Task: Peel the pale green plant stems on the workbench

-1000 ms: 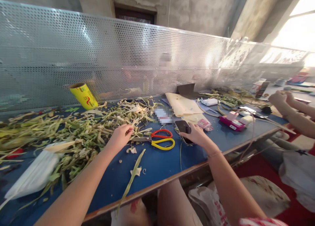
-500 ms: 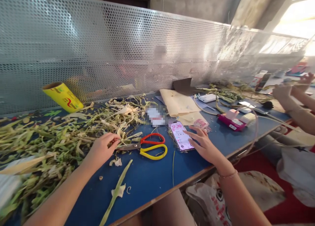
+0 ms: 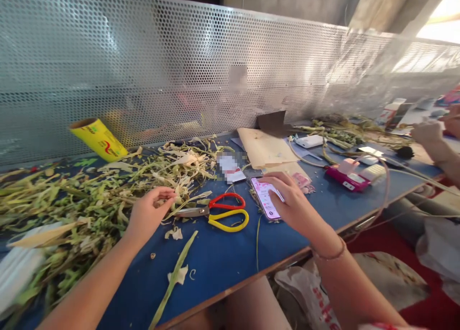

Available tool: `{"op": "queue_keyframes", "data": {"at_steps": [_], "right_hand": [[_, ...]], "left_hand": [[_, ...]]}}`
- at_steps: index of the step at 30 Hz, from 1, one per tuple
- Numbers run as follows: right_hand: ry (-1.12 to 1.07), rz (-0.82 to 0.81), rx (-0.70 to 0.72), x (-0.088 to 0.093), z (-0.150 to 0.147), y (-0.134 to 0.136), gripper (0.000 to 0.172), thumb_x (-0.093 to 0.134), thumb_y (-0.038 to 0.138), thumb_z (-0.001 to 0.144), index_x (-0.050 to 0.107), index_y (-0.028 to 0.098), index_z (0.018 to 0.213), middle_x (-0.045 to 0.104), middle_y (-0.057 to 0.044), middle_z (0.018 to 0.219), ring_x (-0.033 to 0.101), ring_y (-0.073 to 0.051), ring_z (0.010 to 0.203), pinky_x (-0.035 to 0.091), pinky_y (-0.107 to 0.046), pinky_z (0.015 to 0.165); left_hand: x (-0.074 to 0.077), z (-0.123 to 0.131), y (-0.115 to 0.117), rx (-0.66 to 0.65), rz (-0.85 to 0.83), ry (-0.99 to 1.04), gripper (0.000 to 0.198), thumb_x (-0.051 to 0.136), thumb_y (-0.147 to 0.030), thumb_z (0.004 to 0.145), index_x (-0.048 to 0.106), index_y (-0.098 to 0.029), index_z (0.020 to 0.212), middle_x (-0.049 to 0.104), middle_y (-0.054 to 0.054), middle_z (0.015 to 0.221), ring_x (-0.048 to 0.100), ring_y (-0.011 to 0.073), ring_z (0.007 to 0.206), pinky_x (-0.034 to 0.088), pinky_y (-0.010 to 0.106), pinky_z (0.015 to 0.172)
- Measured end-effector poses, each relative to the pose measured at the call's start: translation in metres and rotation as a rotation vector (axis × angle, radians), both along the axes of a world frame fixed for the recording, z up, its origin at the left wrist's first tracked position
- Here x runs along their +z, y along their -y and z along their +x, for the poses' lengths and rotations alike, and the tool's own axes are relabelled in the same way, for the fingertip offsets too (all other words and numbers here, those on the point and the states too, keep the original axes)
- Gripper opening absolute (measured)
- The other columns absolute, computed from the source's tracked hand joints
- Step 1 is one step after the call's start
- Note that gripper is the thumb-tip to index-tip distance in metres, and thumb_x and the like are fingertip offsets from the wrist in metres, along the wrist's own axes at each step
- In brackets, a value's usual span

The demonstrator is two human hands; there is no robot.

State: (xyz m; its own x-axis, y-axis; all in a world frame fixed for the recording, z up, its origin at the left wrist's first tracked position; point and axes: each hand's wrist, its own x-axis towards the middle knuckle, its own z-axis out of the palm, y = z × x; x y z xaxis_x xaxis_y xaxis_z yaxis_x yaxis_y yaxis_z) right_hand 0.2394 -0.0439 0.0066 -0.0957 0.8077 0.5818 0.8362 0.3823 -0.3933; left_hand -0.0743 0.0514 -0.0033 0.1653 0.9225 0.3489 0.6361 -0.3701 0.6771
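Observation:
A lit phone (image 3: 266,210) lies face up on the blue table, and my right hand (image 3: 287,195) is over it, fingers apart. Its thumb and fingertips are at the screen and top edge. My left hand (image 3: 153,207) is closed with thumb and fingertips together beside the dried leaves (image 3: 190,164); what it holds, if anything, I cannot make out. Scissors (image 3: 210,212) with one red and one yellow handle lie between my hands, blades pointing toward the left hand. A long green leaf strip (image 3: 176,282) lies nearer the table edge.
Leaf scraps (image 3: 82,215) cover the table's left side, with a yellow tube (image 3: 102,140) behind. A perforated metal screen (image 3: 179,71) runs along the back. Brown paper (image 3: 268,147), a magenta power strip (image 3: 348,177) and cables lie rightward. Another person's hands (image 3: 429,133) are at far right.
My right hand has moved further over the phone, its fingers more bent and covering the top of the screen. The left hand stays closed by the leaves. The view has shifted slightly.

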Motion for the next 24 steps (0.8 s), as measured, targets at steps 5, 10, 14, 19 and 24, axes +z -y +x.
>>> {"op": "queue_keyframes", "data": {"at_steps": [5, 10, 14, 19, 24], "right_hand": [[-0.036, -0.065, 0.166, 0.038, -0.050, -0.019, 0.035, 0.032, 0.005, 0.080, 0.055, 0.018, 0.102, 0.054, -0.008, 0.098, 0.053, -0.016, 0.091, 0.043, -0.034, 0.084], [-0.017, -0.089, 0.282, 0.028, -0.111, -0.034, 0.035, 0.042, 0.022, 0.082, 0.048, 0.017, 0.115, 0.052, -0.012, 0.105, 0.049, -0.022, 0.102, 0.039, -0.041, 0.091], [-0.198, -0.251, 0.296, -0.003, -0.138, -0.068, 0.057, 0.051, 0.041, 0.076, 0.037, 0.015, 0.125, 0.042, -0.018, 0.122, 0.037, -0.028, 0.118, 0.032, -0.047, 0.096], [-0.488, -0.376, 0.361, -0.023, -0.142, -0.107, 0.034, 0.042, 0.031, 0.080, 0.050, 0.016, 0.110, 0.053, -0.010, 0.106, 0.049, -0.020, 0.102, 0.037, -0.039, 0.092], [-0.702, -0.470, 0.487, -0.032, -0.152, -0.106, 0.036, 0.051, 0.031, 0.073, 0.049, 0.019, 0.108, 0.056, -0.003, 0.087, 0.056, -0.014, 0.078, 0.046, -0.031, 0.074]], "left_hand": [[0.004, 0.002, 0.006, -0.006, 0.072, -0.013, 0.023, 0.053, -0.038, 0.068, 0.059, -0.019, 0.078, 0.065, 0.004, 0.078, 0.061, 0.0176, 0.074, 0.048, 0.028, 0.073], [0.004, 0.006, 0.009, -0.044, 0.001, 0.154, 0.022, 0.054, -0.036, 0.068, 0.054, -0.017, 0.079, 0.062, 0.004, 0.077, 0.060, 0.0177, 0.075, 0.049, 0.030, 0.072], [-0.001, 0.008, 0.006, -0.084, -0.043, 0.407, 0.027, 0.059, -0.034, 0.066, 0.048, -0.017, 0.084, 0.057, 0.002, 0.076, 0.060, 0.0162, 0.073, 0.049, 0.032, 0.072], [-0.005, 0.006, 0.004, -0.081, -0.060, 0.633, 0.022, 0.055, -0.033, 0.071, 0.042, -0.019, 0.082, 0.048, 0.000, 0.080, 0.061, 0.0140, 0.070, 0.050, 0.034, 0.075], [-0.010, 0.007, 0.006, -0.090, -0.133, 0.697, 0.020, 0.054, -0.034, 0.072, 0.042, -0.019, 0.078, 0.047, 0.000, 0.080, 0.061, 0.0151, 0.072, 0.050, 0.036, 0.077]]}}
